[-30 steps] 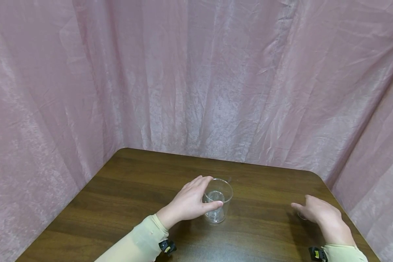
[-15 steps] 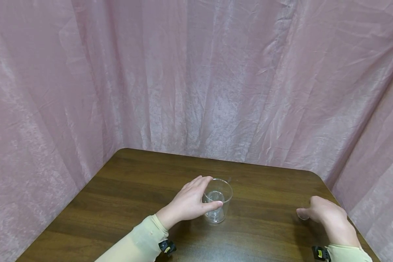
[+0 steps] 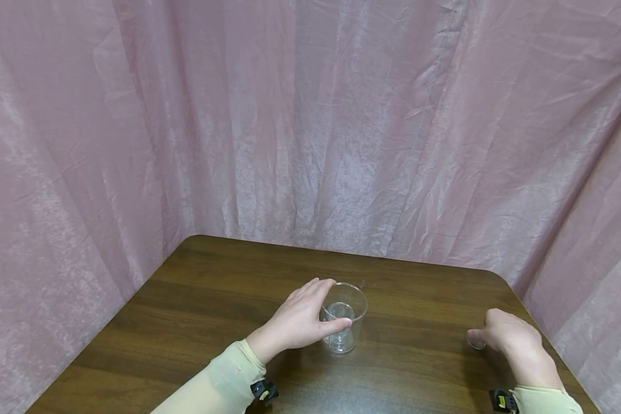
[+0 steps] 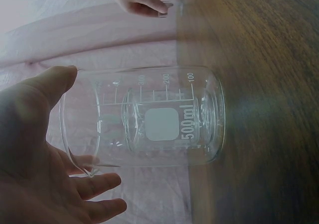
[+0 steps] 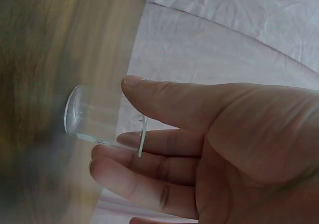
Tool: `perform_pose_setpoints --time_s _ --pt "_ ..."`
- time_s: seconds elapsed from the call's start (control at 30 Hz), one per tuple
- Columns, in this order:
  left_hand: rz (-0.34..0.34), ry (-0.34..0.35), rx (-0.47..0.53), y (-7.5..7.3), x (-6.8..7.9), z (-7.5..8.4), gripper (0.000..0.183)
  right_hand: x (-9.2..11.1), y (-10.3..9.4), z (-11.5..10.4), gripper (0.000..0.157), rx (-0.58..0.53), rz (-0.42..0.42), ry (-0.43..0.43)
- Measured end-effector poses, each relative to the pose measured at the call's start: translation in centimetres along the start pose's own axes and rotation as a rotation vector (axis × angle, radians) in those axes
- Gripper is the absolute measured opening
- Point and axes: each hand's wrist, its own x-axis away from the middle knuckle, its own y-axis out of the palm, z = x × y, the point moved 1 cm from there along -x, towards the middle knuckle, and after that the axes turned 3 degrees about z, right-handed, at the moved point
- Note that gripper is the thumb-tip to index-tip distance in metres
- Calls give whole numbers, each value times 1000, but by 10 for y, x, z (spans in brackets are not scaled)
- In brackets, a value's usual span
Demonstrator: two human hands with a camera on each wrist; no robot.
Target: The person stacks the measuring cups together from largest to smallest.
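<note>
My left hand holds a clear glass beaker near its rim, thumb on the near side and fingers on the far side. The beaker stands upright on the wooden table, and its white print reads 500ml in the left wrist view. Inside it sits a smaller clear glass vessel. At the table's right side my right hand has thumb and fingers curled round a small clear glass beaker. That one is mostly hidden behind the hand in the head view; its base is close to the tabletop.
The brown wooden table has rounded far corners. Pink curtains hang behind it and along both sides. The right hand is close to the table's right edge, with a wide stretch of wood between the two hands.
My right hand has shifted slightly right, and its outstretched fingers have curled in around the small beaker. The left hand and the 500 ml beaker have stayed still.
</note>
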Motion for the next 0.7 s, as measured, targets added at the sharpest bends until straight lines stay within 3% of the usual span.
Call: perform_pose_setpoints --time_s 0.2,0.4,0.7 --pt "10 12 -5 0 0 0 89 -7 4 -4 32 5 33 -41" --pt "-1 0 2 0 0 0 90 -16 9 -6 46 17 115 -114" --pt "-10 -14 9 0 0 0 91 -24 11 -9 32 0 177 -172"
